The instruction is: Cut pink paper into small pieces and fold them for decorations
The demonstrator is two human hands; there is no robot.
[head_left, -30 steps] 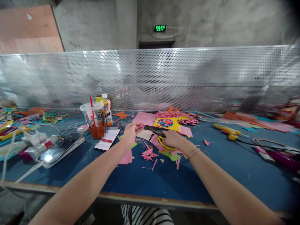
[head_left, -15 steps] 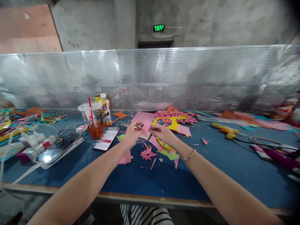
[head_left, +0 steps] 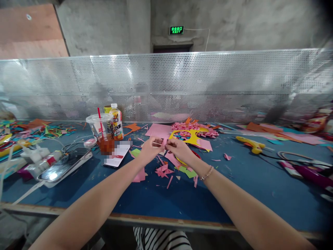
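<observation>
Both hands — left hand (head_left: 148,148), right hand (head_left: 179,148) — pinching one pink paper scrap (head_left: 163,142); plastic cup (head_left: 102,133) part-full of reddish drink.

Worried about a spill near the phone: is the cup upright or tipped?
Upright. The cup stands on the table, lid on top, red straw sticking up, dark drink settled at the bottom.

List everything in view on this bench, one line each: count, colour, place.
pink paper strip: one, pink, pinched between both hands
paper scraps: many, pink and green, under the hands
pink sheet: one, behind the hands
yellow cut-out: one, with pink rosettes, centre back
plastic cup: one, clear, red straw, left of centre
bottle: one, orange label, behind cup
phones: two, left
glue gun: one, yellow, right
table: one, blue
mesh screen: one, silver, back
left hand: holding strip
right hand: holding strip
</observation>
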